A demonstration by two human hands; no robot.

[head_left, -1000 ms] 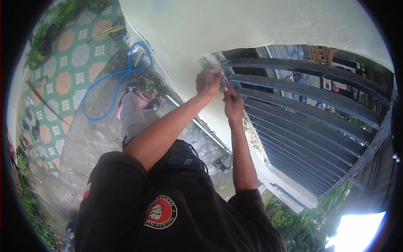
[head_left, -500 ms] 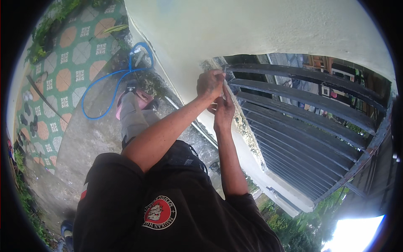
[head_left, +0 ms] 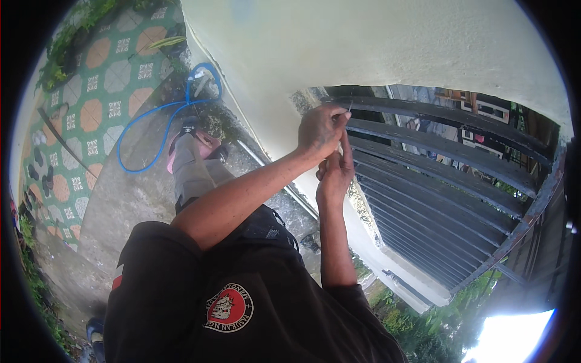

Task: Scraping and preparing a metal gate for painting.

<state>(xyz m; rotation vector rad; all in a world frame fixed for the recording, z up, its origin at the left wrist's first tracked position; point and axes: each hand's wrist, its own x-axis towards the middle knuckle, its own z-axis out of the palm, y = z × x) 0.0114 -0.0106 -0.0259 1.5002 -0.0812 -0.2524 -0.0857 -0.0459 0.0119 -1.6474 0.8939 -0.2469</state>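
Observation:
My left hand [head_left: 323,132] is closed, its fingertips pinched together at the end of the topmost dark slat. A thin, dark, pointed sliver stands out past those fingertips, too small for me to name. Just below it is my right hand [head_left: 336,175], its fingers curled and its index finger stretched up against the left hand. Whatever the right fingers grip is hidden. Both hands are in front of a fence of long dark slats [head_left: 448,142], beside its rough, stained edge on the cream wall [head_left: 260,91].
On the grey concrete floor [head_left: 130,212] lies a looped blue hose [head_left: 121,142]. Patterned tiles [head_left: 94,115] with several pieces of footwear are at the left. Through the slats, shelves and household items show. A metal rail [head_left: 514,236] runs along the fence's right side.
Both hands have moved right and slightly down, away from the wall's edge and over the slats. The thin dark sliver now shows above the left fingertips.

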